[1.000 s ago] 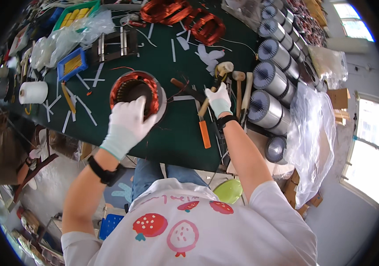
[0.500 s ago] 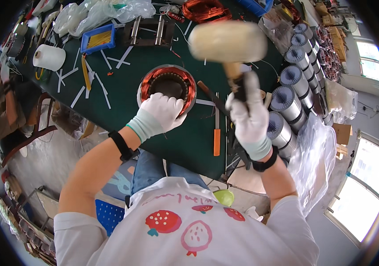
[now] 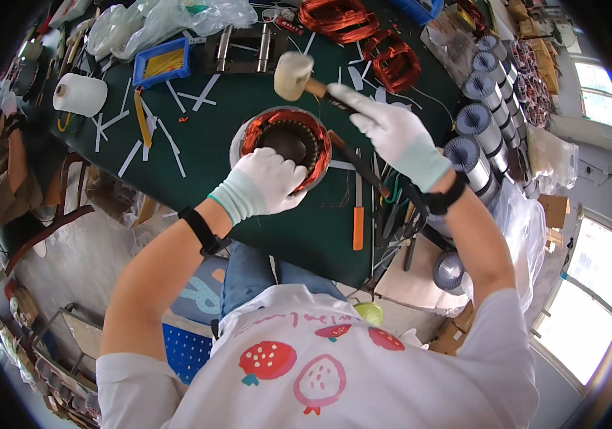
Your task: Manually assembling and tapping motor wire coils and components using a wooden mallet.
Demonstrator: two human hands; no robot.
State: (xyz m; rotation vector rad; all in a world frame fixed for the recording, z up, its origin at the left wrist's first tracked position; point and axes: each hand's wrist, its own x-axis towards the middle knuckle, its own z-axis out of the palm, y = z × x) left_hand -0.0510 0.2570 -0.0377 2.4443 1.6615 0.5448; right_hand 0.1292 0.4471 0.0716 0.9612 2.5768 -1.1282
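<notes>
A round motor stator (image 3: 324, 146) with red copper windings lies on the dark green table, its bore facing up. My gloved left hand (image 3: 266, 180) is closed over its near rim, knuckles up; the fingertips are hidden on the inner side. In my gloved right hand (image 3: 395, 132) is a mallet (image 3: 294, 76), gripped by its dark handle. The pale mallet head hangs above the table just beyond the stator. My right index finger lies stretched along the handle. Right of the stator lies a file-like tool with an orange handle (image 3: 358, 229).
Metal stator cores (image 3: 474, 120) stand in rows at the right. Copper coils (image 3: 396, 64) lie at the far right, beside a metal fixture (image 3: 241, 53). A blue tray (image 3: 163, 63), a thread cone (image 3: 80, 94) and white strips are leftward. A co-worker's arm (image 3: 16, 154) shows at far left.
The mallet has swung down and left from above the right side, its head now turned sideways near the stator. My left hand stays on the stator. The view has shifted slightly.
</notes>
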